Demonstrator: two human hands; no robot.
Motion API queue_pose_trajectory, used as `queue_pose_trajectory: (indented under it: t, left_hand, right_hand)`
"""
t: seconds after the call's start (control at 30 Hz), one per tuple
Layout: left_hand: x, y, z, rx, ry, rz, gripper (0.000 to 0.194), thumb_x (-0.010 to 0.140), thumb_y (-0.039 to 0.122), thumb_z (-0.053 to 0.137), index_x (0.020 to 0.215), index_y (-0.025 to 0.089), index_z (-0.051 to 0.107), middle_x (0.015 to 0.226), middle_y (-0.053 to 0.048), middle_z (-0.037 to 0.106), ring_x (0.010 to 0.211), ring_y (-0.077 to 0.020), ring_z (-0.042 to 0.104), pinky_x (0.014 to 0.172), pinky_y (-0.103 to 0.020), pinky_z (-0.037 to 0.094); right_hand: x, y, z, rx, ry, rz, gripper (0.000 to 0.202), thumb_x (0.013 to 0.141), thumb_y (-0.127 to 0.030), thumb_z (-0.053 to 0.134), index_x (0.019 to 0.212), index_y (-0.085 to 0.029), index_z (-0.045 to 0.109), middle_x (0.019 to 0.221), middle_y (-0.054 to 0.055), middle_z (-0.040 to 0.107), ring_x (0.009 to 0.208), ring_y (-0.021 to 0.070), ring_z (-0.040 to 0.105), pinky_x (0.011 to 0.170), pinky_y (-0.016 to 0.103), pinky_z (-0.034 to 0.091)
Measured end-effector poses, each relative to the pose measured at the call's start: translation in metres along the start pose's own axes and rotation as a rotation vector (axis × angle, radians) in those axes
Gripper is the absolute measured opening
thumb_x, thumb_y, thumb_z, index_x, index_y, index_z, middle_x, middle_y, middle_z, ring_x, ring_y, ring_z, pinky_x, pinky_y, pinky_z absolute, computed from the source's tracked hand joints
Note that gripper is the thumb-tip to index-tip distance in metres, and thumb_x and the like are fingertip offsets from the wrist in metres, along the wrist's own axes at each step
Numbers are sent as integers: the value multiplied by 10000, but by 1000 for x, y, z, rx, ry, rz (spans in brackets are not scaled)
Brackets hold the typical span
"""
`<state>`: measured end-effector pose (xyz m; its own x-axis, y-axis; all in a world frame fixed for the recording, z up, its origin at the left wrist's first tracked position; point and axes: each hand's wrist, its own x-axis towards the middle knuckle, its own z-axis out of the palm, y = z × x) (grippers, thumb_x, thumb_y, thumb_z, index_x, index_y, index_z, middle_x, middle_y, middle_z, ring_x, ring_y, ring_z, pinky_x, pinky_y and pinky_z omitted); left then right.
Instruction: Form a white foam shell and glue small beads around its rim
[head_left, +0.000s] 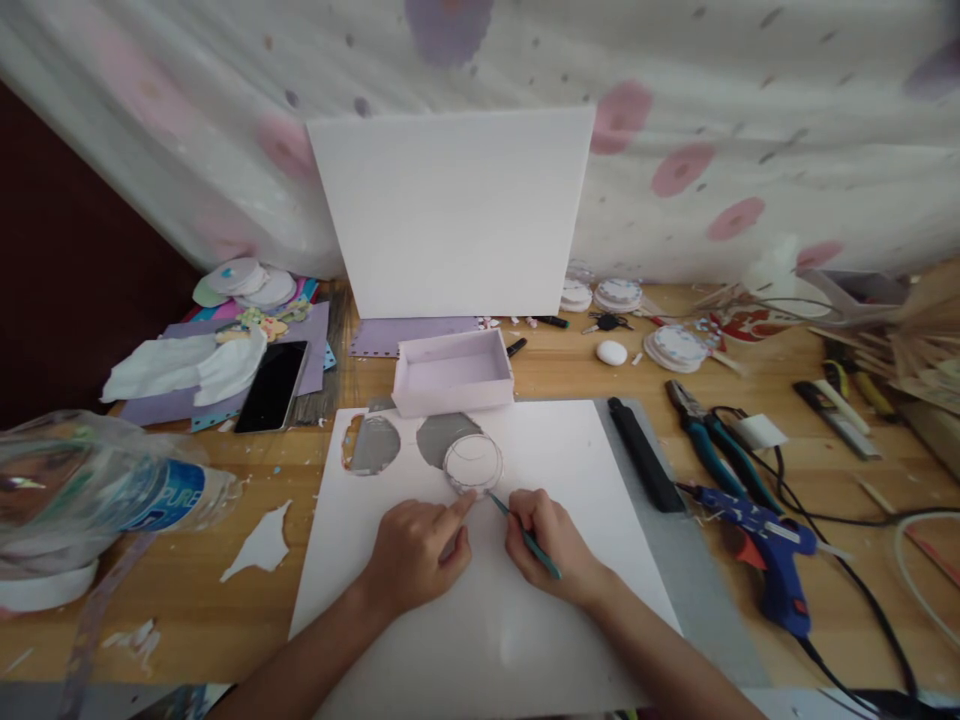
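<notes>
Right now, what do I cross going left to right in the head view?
Water bottle → phone → left hand → right hand with teal tool → long black bar → pliers → black-and-grey tool.

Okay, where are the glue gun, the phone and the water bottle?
Blue glue gun (pixel 780 556): head view, on its body.
Phone (pixel 272 388): head view, on its dark screen.
Water bottle (pixel 174 496): head view, on its blue label.
</notes>
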<state>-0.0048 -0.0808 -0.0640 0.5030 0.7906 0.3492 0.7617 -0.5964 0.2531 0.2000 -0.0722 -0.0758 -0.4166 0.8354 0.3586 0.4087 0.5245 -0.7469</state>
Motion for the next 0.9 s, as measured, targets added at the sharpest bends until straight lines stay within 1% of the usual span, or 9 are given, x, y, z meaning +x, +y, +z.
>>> queue_pose_trajectory:
  t: [0.17, 0.3, 0.6, 0.67, 0.8, 0.9]
  left_hand:
    - [0, 0, 0, -4, -20, -7, 397, 787, 176, 514, 1180, 176, 576, 568, 30, 599, 511, -157, 565, 531, -291, 403]
    - [0, -1, -1, -15, -31, -17, 408, 787, 172, 513, 1190, 177, 573, 568, 30, 605, 509, -156, 567, 533, -291, 410]
    - [0, -1, 0, -22, -41, -21, 409, 787, 170, 510, 1192, 180, 570, 576, 29, 611, 514, -162, 574, 531, -294, 413]
    - [-1, -1, 0, -24, -40, -20, 409, 788, 173, 511, 1193, 178, 570, 578, 28, 614, 514, -161, 575, 530, -294, 413]
    - [-1, -1, -1, -31, -48, -25, 409, 786, 168, 507, 1190, 176, 574, 585, 22, 623, 523, -160, 585, 539, -292, 422]
    - [-1, -1, -1, -36, -49, -27, 410, 783, 165, 506, 1187, 181, 578, 589, 20, 625, 526, -161, 589, 545, -291, 430]
  right_hand:
    - [0, -1, 1, -109, -13, -130, 272, 769, -36, 429, 822, -245, 263, 656, -43, 408, 542, 125, 360, 508, 261, 278]
    - [0, -3, 1, -219, -18, -214, 260, 768, -38, 438, 824, -240, 285, 650, -29, 422, 561, 147, 378, 514, 272, 282]
    - [-1, -4, 2, -204, 96, -213, 268, 774, -43, 467, 851, -237, 300, 644, -32, 411, 553, 148, 367, 509, 282, 262]
    - [0, -5, 1, -205, 77, -209, 264, 774, -41, 462, 846, -237, 300, 643, -30, 415, 554, 148, 371, 509, 282, 268]
    - [3, -7, 0, -233, -2, -194, 239, 758, -45, 434, 816, -239, 306, 638, -21, 439, 549, 149, 378, 504, 275, 295]
    - [4, -8, 0, -259, -32, -189, 235, 742, -45, 420, 803, -240, 305, 628, -19, 443, 547, 154, 386, 502, 270, 315]
